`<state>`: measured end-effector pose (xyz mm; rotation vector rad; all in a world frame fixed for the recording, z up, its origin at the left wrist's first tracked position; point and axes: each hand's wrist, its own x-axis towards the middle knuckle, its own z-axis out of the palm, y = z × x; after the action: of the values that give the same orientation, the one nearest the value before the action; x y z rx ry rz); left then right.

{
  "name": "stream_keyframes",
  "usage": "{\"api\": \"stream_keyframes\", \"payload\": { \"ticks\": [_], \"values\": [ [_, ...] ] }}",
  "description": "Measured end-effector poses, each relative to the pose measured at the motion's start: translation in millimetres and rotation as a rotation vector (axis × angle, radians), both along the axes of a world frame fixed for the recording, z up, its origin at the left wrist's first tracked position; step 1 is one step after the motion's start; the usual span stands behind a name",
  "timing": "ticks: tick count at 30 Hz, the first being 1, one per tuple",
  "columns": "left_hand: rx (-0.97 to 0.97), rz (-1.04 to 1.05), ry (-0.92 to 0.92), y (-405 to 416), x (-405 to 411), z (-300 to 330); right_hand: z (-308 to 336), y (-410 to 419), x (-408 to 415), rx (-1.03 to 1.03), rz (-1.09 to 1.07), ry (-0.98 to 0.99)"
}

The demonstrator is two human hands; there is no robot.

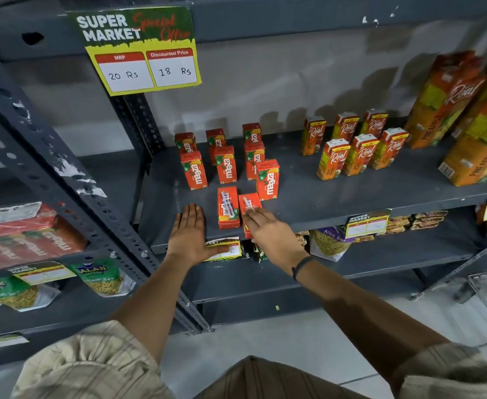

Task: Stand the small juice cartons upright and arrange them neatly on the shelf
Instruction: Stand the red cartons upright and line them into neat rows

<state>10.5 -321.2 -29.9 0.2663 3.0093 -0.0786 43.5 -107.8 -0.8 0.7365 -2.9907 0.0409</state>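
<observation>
- Step in hand, as I read it: get the two flat Maaza cartons up on end. The left lying carton point(228, 207) and the right lying carton point(248, 207) sit side by side at the shelf point(337, 197) front edge, straw side up.
- Your right hand point(271, 234) lies over the near end of the right lying carton, fingers spread and reaching fwd. It isn't closed round the box yet; whether it actually touches, can't tell.
- Your left hand point(189, 234) is flat and open, palm down on bare shelf just left of the left lying carton, holding nothing.
- To do it well: pinch the carton by its narrow sides, tip it up on its base, logo facing you. Don't drag it, since it's right at the edge and could slip off.
- Set each one in front of the standing Maaza cartons point(225, 164) (seven up, in approx three columns). The front-right standing carton point(267, 180) sits a bit off its column and slightly turned, so nudge it back into line.
- Use the left hand as a stop so the rows stay straight.
- Other stock on the same shelf: small Real cartons point(357, 154) upright in two rows, well apart to the right, and tall pineapple cartons point(443, 99) beyond them. Leave those alone.
- All boxes look sealed; contents not visible.
</observation>
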Motion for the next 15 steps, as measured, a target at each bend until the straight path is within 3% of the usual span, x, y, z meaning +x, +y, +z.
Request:
{"api": "stream_keyframes", "payload": {
  "ticks": [8,11,15],
  "values": [
    [0.008,-0.014,0.02,0.4,0.3,-1.6,38.6,-4.0,0.6,0.004,0.065,0.2],
    [0.035,-0.013,0.024,0.7,0.0,-0.5,69.1,-17.7,-13.1,-0.057,-0.068,0.221],
    [0.032,-0.017,0.031,0.2,-0.5,-0.9,91.2,-28.0,-35.5,-0.232,-0.303,0.082]
  ]
}}
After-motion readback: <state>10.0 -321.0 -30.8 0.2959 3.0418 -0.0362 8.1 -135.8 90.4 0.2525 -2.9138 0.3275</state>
